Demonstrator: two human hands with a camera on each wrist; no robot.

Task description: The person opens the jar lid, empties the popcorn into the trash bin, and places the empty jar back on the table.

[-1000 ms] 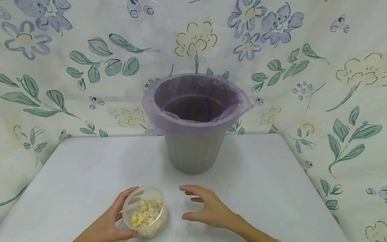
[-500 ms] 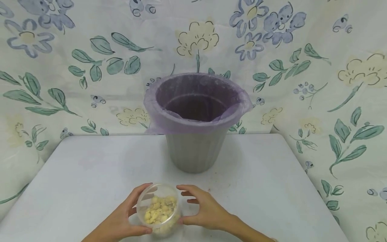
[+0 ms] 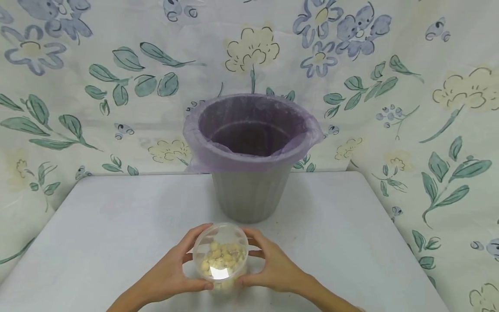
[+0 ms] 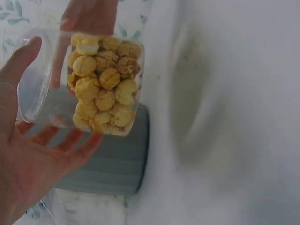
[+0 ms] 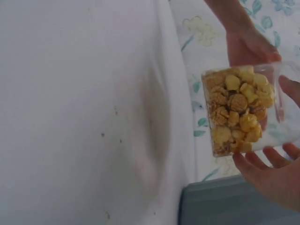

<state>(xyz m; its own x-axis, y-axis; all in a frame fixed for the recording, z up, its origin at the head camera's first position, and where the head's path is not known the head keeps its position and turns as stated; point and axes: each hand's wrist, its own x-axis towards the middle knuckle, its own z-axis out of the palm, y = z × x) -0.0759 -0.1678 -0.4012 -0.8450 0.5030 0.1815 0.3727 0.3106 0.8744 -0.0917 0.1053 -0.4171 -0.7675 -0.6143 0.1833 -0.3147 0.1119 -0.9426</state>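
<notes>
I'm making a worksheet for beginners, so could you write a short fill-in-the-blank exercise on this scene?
The left hand and right hand grip a clear tub that holds ____.
The bag lining the bin is ____ in colour.
The bin stands on a white ____.
Missing words: popcorn, purple, table.

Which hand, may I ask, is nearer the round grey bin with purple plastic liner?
The right hand: directly in front of the bin. The left hand is in front, further left.
</notes>
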